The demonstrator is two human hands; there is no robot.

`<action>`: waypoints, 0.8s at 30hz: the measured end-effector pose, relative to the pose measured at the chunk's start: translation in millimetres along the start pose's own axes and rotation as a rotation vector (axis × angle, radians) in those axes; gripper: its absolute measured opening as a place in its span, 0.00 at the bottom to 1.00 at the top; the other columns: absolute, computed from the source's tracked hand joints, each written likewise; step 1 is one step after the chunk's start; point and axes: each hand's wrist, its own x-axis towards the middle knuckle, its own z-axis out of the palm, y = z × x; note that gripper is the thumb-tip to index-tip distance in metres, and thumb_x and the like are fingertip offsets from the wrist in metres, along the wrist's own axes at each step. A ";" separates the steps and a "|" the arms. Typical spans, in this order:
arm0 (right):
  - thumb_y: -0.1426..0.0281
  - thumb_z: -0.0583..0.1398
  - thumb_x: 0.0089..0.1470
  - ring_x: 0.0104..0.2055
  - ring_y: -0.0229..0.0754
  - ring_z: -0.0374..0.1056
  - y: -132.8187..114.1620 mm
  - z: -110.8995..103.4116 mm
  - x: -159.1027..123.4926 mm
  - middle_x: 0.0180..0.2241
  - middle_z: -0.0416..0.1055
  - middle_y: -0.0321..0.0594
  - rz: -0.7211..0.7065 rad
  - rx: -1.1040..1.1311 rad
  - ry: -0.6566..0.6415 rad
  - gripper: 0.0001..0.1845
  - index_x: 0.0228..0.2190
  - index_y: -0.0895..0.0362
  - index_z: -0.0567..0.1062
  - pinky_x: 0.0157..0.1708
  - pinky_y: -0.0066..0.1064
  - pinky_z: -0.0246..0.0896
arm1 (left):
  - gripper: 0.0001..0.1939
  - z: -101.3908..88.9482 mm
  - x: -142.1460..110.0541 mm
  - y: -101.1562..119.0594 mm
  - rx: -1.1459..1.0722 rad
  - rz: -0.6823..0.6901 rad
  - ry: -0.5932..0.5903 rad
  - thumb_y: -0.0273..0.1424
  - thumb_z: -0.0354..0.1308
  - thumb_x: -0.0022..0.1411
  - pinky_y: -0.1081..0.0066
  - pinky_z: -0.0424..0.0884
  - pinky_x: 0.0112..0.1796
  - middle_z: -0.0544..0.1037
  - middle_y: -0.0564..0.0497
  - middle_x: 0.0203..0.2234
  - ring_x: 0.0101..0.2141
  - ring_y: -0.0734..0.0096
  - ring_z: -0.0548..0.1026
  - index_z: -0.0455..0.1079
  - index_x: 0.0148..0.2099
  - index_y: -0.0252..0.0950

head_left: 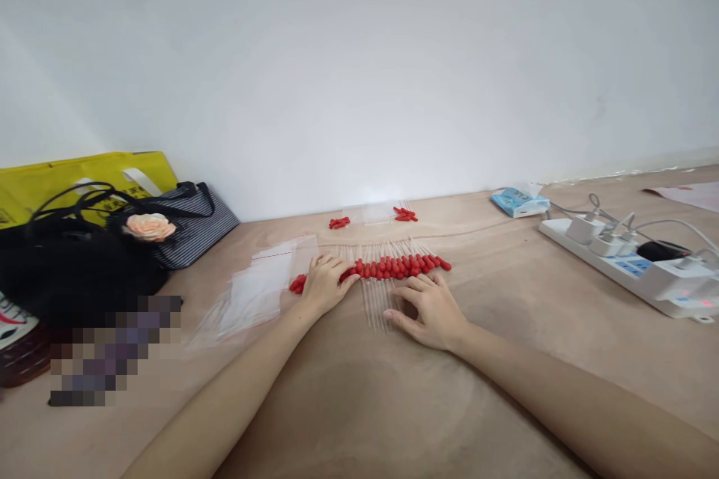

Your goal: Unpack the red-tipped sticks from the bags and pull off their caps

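Note:
A row of droppers with red rubber bulbs (387, 266) and thin clear tubes lies across the middle of the table. Most of their tubes point toward the wall, and some clear tubes (375, 305) point back toward me. My left hand (326, 283) rests over the left part of the row, its fingers laid on the bulbs and its thumb apart. Close to the near tubes is my right hand (430, 310), fingers loosely bent and thumb spread away, its fingertips by the bulbs. Clear zip bags (258, 284) lie flat left of my left hand.
Two small groups of red-bulbed droppers (405, 214) lie by the wall. At the right are a blue tissue pack (520, 202) and a white power strip (618, 262) with plugs and cables. A striped bag (194, 228), a yellow bag (112, 172) and black items crowd the left.

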 end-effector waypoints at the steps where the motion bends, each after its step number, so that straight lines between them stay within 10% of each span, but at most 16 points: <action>1: 0.54 0.53 0.52 0.35 0.41 0.62 0.1 0.0 0.0 0.30 0.69 0.39 0.004 0.005 0.006 0.19 0.34 0.54 0.73 0.38 0.36 0.44 | 0.09 0.6 -0.1 -0.4 -0.013 0.007 0.019 0.36 0.54 0.56 0.59 0.59 0.43 0.77 0.51 0.29 0.34 0.64 0.71 0.72 0.35 0.38; 12: 0.63 0.54 0.53 0.34 0.40 0.63 6.4 7.0 -0.6 0.30 0.69 0.39 0.012 0.075 0.170 0.12 0.35 0.54 0.73 0.38 0.36 0.51 | 0.10 -17.4 -14.9 12.2 -0.191 -0.246 0.435 0.34 0.54 0.56 0.68 0.67 0.33 0.77 0.51 0.25 0.25 0.71 0.72 0.73 0.38 0.37; 17: 0.64 0.55 0.51 0.48 0.47 0.58 12.4 12.0 0.8 0.48 0.61 0.51 -0.009 0.008 0.404 0.22 0.47 0.59 0.67 0.44 0.39 0.54 | 0.10 -23.7 -34.1 25.6 -0.426 -0.123 0.315 0.32 0.56 0.55 0.69 0.68 0.34 0.78 0.50 0.28 0.30 0.71 0.73 0.73 0.39 0.37; 24: 0.63 0.54 0.54 0.51 0.46 0.56 9.8 7.0 2.4 0.50 0.62 0.43 -0.149 -0.065 0.252 0.15 0.44 0.50 0.70 0.51 0.45 0.45 | 0.08 -16.5 -33.1 31.3 -0.739 0.042 0.068 0.33 0.57 0.55 0.68 0.71 0.32 0.78 0.49 0.26 0.28 0.71 0.72 0.74 0.37 0.39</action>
